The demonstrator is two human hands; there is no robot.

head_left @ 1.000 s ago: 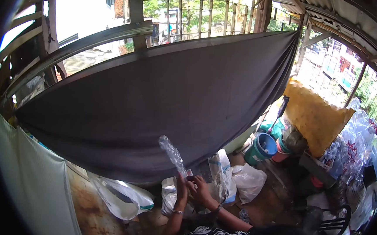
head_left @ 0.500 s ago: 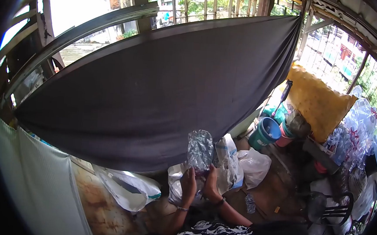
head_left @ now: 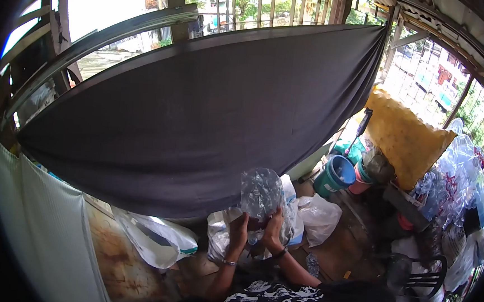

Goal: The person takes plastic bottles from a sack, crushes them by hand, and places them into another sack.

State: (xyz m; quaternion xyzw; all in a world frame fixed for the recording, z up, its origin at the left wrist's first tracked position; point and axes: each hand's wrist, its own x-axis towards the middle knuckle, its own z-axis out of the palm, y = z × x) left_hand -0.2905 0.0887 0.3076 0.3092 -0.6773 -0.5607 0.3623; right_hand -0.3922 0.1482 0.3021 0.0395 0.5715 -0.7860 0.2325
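Observation:
In front of me is a clear, crumpled plastic bottle (head_left: pixel 260 192), raised against the dark cloth with its broad rounded end up. My left hand (head_left: pixel 238 232) is closed on its lower left side. On the lower right side, my right hand (head_left: pixel 273 232) grips it with bent fingers. The bottle's lower end is partly hidden between the hands. White sacks (head_left: pixel 218 236) stand just beyond and beside my hands. Another crumpled clear bottle (head_left: pixel 312 264) lies on the floor to the right of my forearm.
A dark cloth (head_left: pixel 188 113) hangs across the front. To the right are a teal bucket (head_left: pixel 329 182), a yellow sheet (head_left: pixel 408 137), a heap of clear plastic (head_left: pixel 456 171) and a black chair (head_left: pixel 430 273). An open white sack (head_left: pixel 157 237) lies at left.
The bottle has turned in my hands and now shows a wider, smoother side. My right hand has risen slightly along it. The view has shifted a little.

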